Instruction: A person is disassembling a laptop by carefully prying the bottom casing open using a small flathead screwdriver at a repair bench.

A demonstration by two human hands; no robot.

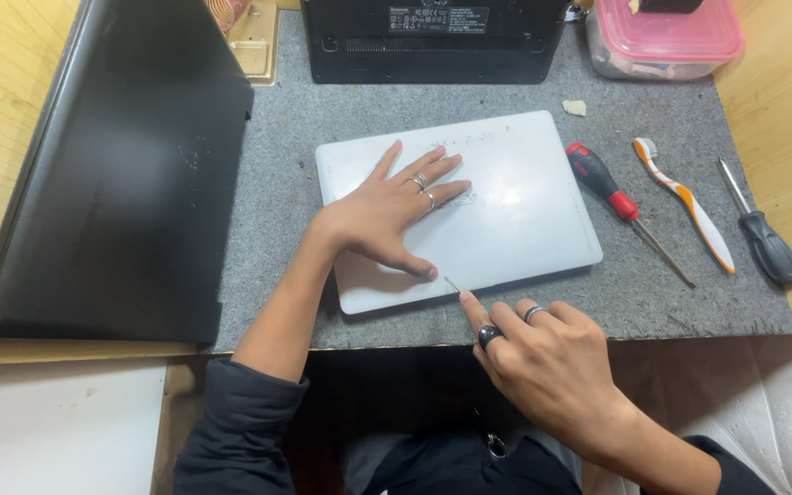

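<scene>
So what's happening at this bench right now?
A person's left hand lies flat on a closed white laptop on a grey mat. The right hand holds a thin metal tool at the laptop's near edge. Two screwdrivers and a toothbrush lie to the right.

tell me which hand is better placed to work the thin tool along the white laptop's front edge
Right. The right hand already pinches the thin tool with its tip at the white laptop front edge, while the left hand lies flat on the lid, steadying it.
</scene>
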